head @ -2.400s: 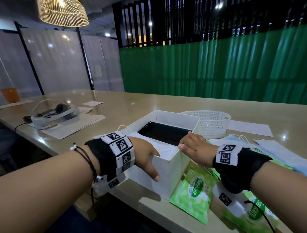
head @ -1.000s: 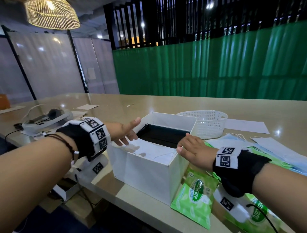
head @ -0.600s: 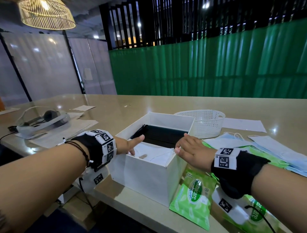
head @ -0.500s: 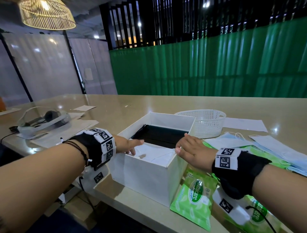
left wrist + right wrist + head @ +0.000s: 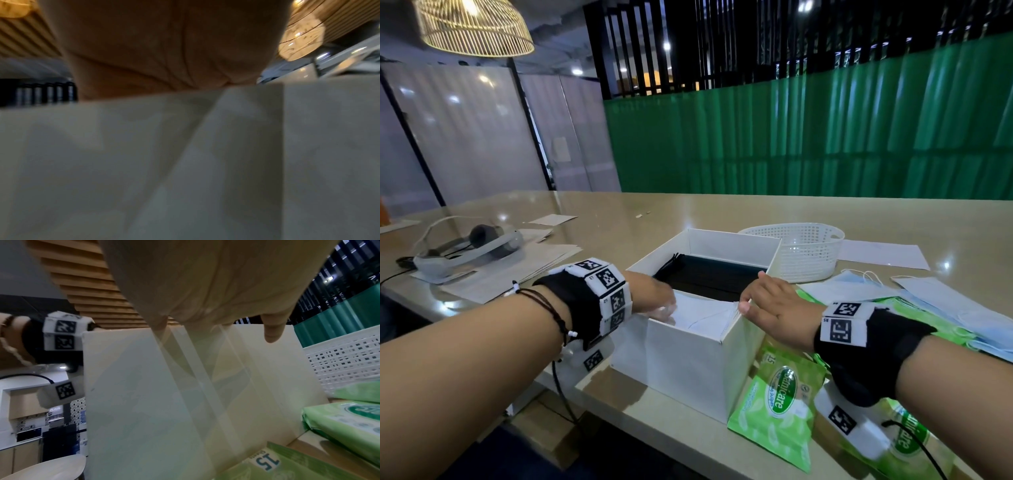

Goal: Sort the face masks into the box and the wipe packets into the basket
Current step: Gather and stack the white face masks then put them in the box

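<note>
— Where's the mask?
— The white face mask (image 5: 702, 313) lies in the box (image 5: 688, 370), centre frame, long axis spanning between both hands. The left hand (image 5: 654, 298) presses it flat with straight fingers; the right hand (image 5: 774, 305) pinches its right end.
— Changed?
— The left hand has dropped from pointing onto the mask.

One white box (image 5: 688, 370) and one white basket (image 5: 801, 251) stand on the table. At least three green wipe packets (image 5: 777, 407) lie beside the box, though overlap hides an exact count. A white mask (image 5: 702, 317) and black masks (image 5: 709, 277) lie in the box, several blue masks (image 5: 962, 308) outside it.
</note>
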`<state>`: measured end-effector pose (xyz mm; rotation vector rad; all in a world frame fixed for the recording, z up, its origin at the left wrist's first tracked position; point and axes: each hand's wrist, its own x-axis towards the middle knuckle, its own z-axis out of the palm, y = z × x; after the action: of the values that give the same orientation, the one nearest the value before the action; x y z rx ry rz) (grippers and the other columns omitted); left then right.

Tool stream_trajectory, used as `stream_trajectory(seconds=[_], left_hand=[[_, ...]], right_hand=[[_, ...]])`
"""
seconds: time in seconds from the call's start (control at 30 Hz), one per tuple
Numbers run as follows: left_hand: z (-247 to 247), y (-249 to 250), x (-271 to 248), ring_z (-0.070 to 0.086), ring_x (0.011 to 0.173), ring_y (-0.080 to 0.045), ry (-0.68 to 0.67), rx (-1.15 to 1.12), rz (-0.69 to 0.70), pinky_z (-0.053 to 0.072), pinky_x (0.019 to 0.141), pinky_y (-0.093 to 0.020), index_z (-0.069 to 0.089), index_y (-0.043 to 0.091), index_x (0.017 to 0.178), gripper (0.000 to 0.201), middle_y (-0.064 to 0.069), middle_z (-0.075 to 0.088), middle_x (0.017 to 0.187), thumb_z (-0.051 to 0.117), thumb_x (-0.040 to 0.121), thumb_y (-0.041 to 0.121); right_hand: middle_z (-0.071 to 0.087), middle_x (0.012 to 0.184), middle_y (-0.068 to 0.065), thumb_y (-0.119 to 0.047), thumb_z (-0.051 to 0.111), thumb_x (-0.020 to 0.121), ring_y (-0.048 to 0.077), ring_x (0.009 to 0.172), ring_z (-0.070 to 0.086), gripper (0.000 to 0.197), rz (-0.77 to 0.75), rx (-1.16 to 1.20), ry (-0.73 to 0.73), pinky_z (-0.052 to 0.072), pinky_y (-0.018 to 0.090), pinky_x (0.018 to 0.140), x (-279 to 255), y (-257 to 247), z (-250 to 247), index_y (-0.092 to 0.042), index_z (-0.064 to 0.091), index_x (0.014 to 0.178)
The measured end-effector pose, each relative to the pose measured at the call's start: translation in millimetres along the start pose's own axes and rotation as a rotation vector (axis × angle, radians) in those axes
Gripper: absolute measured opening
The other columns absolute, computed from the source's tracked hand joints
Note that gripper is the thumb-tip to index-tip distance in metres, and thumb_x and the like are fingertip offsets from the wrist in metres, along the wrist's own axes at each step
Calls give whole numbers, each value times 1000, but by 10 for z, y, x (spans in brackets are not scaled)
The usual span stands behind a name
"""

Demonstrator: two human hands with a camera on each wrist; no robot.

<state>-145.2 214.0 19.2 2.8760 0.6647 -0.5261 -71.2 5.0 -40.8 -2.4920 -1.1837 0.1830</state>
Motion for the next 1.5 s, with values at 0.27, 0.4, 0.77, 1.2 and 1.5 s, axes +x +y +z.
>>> stream_trajectory(seconds=[0.27,0.4,0.77,1.2,1.5], left_hand=[[221,416,-27,53,117,-12,-152,-107,152,38,104,-31,62,37,117,69,8,60,122,49,56,67],[349,447,10,52,107,-13,-65,-211,58,37,95,-27,64,30,106,49,4,60,115,55,67,57],[304,525,-152,44,114,-18,-95,-114,134,30,86,-24,51,32,128,40,1,46,132,42,89,38],[12,-83,-84,49,117,-19,37,-176,-42,30,100,-30,64,32,113,51,0,55,129,29,91,63],[140,-261,-10,34,137,-21,46,75,-116,20,111,-30,48,23,137,63,-4,38,149,22,94,61]], right_hand=[[33,129,-6,-76,4,80,14,145,-3,59,-10,-17,-12,3,26,114,32,45,24,-33,33,109],[31,119,-11,-96,-13,36,14,144,0,102,-79,0,13,3,28,116,57,101,51,-35,30,106],[30,119,-11,-84,4,70,13,144,-1,67,-41,-6,1,3,28,116,67,102,55,-34,30,106],[32,136,-6,-43,22,100,13,145,-5,21,13,21,-11,5,28,114,32,42,14,-32,36,112],[32,128,-7,-37,23,101,14,145,-5,26,1,28,6,2,23,112,-6,-5,1,-26,39,119]])
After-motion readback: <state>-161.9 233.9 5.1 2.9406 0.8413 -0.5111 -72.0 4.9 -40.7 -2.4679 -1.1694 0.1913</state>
